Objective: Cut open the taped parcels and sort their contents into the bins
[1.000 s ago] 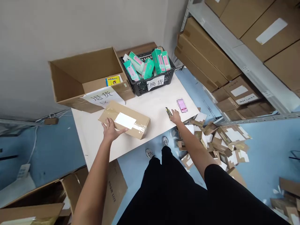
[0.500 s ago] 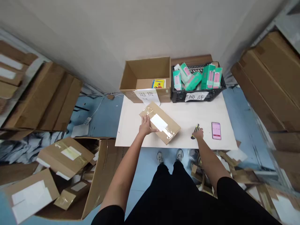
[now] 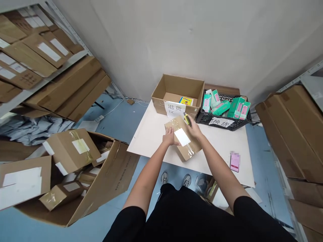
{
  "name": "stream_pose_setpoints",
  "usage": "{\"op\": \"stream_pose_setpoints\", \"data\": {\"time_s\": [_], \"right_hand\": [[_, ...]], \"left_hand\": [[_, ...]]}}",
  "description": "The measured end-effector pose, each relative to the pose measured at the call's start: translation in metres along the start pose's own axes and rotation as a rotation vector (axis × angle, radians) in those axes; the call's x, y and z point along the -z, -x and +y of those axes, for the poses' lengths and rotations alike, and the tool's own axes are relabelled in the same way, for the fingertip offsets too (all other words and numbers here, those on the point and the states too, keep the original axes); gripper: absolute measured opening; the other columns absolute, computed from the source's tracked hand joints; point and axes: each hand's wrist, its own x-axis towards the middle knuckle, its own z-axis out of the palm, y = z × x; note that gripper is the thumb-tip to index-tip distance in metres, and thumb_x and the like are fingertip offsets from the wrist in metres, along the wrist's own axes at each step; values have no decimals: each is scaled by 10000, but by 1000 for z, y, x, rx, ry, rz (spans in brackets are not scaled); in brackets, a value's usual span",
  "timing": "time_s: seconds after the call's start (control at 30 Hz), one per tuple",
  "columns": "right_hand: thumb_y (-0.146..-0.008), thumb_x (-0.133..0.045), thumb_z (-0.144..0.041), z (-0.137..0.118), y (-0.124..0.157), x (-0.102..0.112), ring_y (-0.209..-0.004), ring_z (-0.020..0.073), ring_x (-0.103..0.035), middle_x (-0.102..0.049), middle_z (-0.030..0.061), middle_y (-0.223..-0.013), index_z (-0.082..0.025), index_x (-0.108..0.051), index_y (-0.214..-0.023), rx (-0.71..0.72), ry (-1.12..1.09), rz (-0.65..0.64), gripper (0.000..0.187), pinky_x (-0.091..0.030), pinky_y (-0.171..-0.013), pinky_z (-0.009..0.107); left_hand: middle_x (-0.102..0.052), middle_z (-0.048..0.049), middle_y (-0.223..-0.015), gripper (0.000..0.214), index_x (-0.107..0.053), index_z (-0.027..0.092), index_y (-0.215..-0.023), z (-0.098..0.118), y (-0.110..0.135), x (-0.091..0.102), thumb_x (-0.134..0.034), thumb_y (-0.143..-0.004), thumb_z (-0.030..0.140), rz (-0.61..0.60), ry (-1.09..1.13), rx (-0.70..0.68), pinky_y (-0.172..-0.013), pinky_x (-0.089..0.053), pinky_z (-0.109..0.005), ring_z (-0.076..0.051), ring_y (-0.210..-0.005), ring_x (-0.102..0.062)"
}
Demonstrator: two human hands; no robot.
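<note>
A taped cardboard box (image 3: 195, 145) with a white label lies turned at an angle on the white table (image 3: 146, 134). Resting against its left side is my left hand (image 3: 170, 137), fingers spread over the top face and thumb out toward the label. My right hand (image 3: 193, 128) is closed around a yellow and black utility knife (image 3: 187, 119), held over the far right part of the box. Whether the blade touches the tape cannot be made out.
Behind stand an open carton (image 3: 158, 104) with a yellow booklet (image 3: 186, 101) and a black crate (image 3: 236, 126) of green-and-pink packages. A phone (image 3: 235, 162) lies at right. A large carton of parcels (image 3: 111, 174) stands left; shelves with boxes (image 3: 68, 90) flank both sides.
My right hand has lifted the utility knife from the table's right part and brought it to the box's far end. My left hand stays on the box. The view has shifted.
</note>
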Motion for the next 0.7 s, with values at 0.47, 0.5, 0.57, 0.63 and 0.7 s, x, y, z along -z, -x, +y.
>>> {"op": "stream_pose_setpoints", "data": {"time_s": [0.47, 0.5, 0.57, 0.63, 0.7], "right_hand": [[-1024, -503, -242, -84, -15, -33, -1296, 317, -676, -684, 144, -1462, -254, -281, -1729, -121, 350, -356, 740, -508, -1068, 410], [-1018, -504, -241, -86, -14, -30, -1303, 320, -671, -675, 146, -1475, -252, -293, -1726, -128, 352, -360, 738, -512, -1065, 415], [-1006, -513, -242, -87, -9, -25, -1316, 325, -663, -657, 142, -1502, -255, -306, -1722, -146, 352, -373, 746, -519, -1059, 423], [-985, -531, -229, -85, -1, -20, -1324, 322, -659, -649, 128, -1516, -268, -322, -1716, -168, 348, -386, 760, -524, -1054, 419], [-966, -545, -215, -81, 9, -17, -1321, 320, -662, -650, 115, -1518, -287, -338, -1709, -190, 344, -390, 775, -527, -1045, 412]], "left_hand": [[170, -93, -1802, 1494, 20, 204, -1753, -6, 1, -6, -750, -673, 890, 42, -32, -37, -1298, -285, -592, -363, -1660, 179], [152, -94, -1806, 1489, 7, 207, -1755, -6, 1, -6, -757, -670, 883, 50, -44, -39, -1304, -273, -589, -370, -1660, 172], [114, -89, -1815, 1477, -16, 210, -1757, -7, 1, -6, -764, -669, 871, 62, -65, -39, -1306, -266, -589, -382, -1662, 158], [73, -89, -1822, 1470, -34, 211, -1758, -7, 0, -6, -765, -666, 870, 77, -84, -42, -1297, -285, -593, -390, -1664, 141], [39, -101, -1826, 1471, -52, 202, -1758, -6, -1, -5, -760, -662, 879, 94, -112, -42, -1287, -306, -587, -394, -1667, 121]]}}
